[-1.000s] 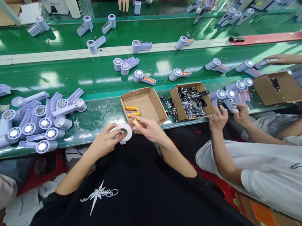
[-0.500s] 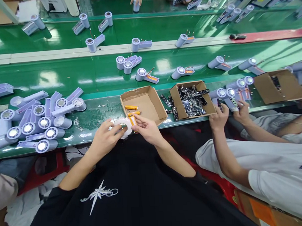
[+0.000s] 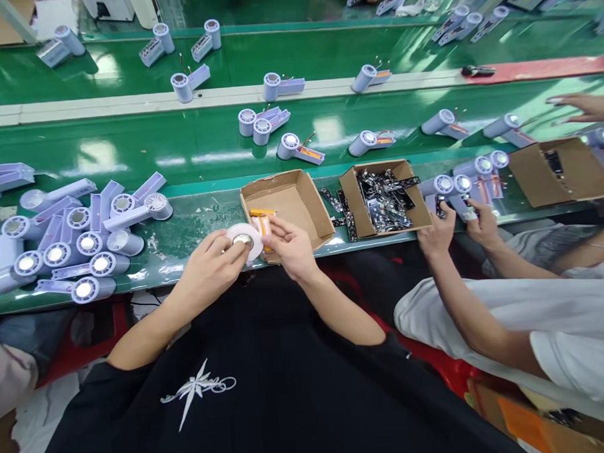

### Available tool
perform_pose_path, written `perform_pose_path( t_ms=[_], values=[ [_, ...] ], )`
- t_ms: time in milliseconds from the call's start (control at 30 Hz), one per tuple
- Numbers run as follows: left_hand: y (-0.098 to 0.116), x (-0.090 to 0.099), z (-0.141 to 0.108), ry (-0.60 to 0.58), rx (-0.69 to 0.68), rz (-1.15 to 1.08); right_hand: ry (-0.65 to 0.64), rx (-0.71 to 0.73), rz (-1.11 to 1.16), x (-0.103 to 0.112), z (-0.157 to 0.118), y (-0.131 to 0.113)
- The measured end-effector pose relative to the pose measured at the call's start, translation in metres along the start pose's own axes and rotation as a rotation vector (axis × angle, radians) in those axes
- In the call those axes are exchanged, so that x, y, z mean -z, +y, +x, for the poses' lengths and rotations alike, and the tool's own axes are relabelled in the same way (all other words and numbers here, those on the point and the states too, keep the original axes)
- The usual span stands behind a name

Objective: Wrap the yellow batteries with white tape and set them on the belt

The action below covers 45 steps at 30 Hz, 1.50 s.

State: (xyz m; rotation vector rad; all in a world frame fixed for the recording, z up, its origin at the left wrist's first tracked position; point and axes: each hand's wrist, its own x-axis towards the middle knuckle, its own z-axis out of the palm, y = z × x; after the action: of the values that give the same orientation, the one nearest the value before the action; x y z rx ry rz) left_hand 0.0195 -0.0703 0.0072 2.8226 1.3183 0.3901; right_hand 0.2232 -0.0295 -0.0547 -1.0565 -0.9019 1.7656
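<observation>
My left hand grips a roll of white tape, with fingers at its core. Pinched in my right hand is an orange battery, held against the roll's right edge. White bands show across this battery, apparently tape. Just beyond my hands sits a shallow cardboard box, where another orange battery lies near the left wall. My fingers partly hide the box's near left corner.
Lilac fan housings are heaped on the left. A box of black circuit boards stands right of mine. Farther right, a co-worker's hands hold parts. More fan housings lie on the green belt.
The tape roll has turned to face me more, and white bands now show on the battery. Housings on the near belt have shifted right. Another person's hand has appeared at the far right.
</observation>
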Motion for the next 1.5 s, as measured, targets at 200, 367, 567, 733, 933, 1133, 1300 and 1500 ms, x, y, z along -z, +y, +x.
perform_pose_path(
  t_ms=[200,367,567,733,933,1133,1300,1500],
  values=[
    [0.026,-0.013,-0.009,0.095,0.068,-0.097,0.248,0.121,0.165,-0.01,0.012,0.0],
    [-0.013,-0.032,-0.051,-0.006,0.026,-0.106,0.337,0.215,0.066,0.045,0.023,-0.034],
    [-0.045,-0.046,-0.069,0.152,0.279,-0.051,0.104,-0.041,0.176,0.019,-0.006,0.002],
    [0.006,-0.046,-0.036,0.171,0.112,-0.057,-0.093,-0.191,0.159,-0.004,-0.019,0.013],
    [0.007,-0.052,-0.011,0.316,-0.026,-0.166,-0.216,-0.201,0.052,0.009,-0.03,0.005],
    [0.009,-0.049,-0.006,0.406,0.093,-0.349,-0.327,-0.059,-0.13,0.02,-0.035,0.009],
    [0.015,-0.04,-0.002,0.519,0.232,-0.556,-0.291,0.369,-0.526,0.017,-0.034,0.007],
    [0.022,-0.043,-0.004,0.496,0.397,-0.764,-0.245,0.413,-0.552,0.01,-0.028,0.013]
  ],
)
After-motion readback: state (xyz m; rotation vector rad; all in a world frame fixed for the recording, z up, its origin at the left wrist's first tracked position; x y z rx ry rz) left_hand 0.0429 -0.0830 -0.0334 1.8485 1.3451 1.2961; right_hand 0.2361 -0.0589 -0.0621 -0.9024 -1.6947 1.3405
